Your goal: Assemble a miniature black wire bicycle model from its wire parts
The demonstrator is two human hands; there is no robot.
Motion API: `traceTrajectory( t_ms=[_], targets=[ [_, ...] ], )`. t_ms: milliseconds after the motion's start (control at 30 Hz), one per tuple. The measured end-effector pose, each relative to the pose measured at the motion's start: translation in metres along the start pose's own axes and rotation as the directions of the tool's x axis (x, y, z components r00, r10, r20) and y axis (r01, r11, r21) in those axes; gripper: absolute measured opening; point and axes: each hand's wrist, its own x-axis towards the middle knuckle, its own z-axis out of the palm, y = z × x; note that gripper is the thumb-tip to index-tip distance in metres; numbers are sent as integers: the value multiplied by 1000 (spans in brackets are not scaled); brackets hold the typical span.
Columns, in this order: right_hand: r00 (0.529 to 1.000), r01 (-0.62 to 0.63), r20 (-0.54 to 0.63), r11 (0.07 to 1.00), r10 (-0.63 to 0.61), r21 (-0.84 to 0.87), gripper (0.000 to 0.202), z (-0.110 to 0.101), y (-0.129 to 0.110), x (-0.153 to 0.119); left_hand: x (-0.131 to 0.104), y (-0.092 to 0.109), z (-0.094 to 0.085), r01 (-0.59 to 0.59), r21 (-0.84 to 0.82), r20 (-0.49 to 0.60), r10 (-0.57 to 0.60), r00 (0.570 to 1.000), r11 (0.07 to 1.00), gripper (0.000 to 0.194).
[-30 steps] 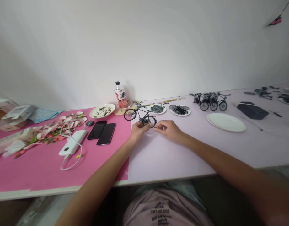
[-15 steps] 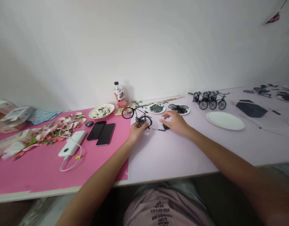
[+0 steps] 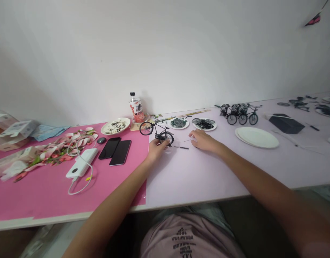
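- Model bicycle (image 3: 159, 135) is held low over the pale table (image 3: 197, 175), its front wheel toward our left.
- We clamp our left hand (image 3: 156, 150), thumb and fingers, on its rear wheel (image 3: 166, 138).
- Our right hand (image 3: 204, 141) is curled near the tabletop; we cannot tell whether its fingertips meet or pinch anything.
- Thin black-handled tool (image 3: 184, 147) lies between our hands.
- Beyond, we see 2 small plates (image 3: 213, 127) bearing dark parts (image 3: 206, 124).

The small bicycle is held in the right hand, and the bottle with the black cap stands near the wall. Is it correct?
Not quite: the head view shows the small bicycle in the left hand, not the right hand. The bottle does stand near the wall.
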Motion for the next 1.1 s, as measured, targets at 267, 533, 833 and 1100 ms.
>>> traceTrajectory(
  t_ms=[267,533,833,1100],
  targets=[
    [999,10,-48,1000,-11,-12,14,6,-4,7,1,-3,2,10,25,-15,-10,1000,1000,40],
    [991,-10,-126,945,54,326,10,-1,-24,4,1,-2,0,-18,31,-18,19,1000,999,37],
    [988,147,-82,955,-130,258,15,-10,-22,2,2,6,-6,-123,-39,-72,120,990,992,37],
    [960,278,45,961,-278,-2,33,-7,-12,6,5,1,-3,-85,32,-90,87,992,996,33]
  ],
)
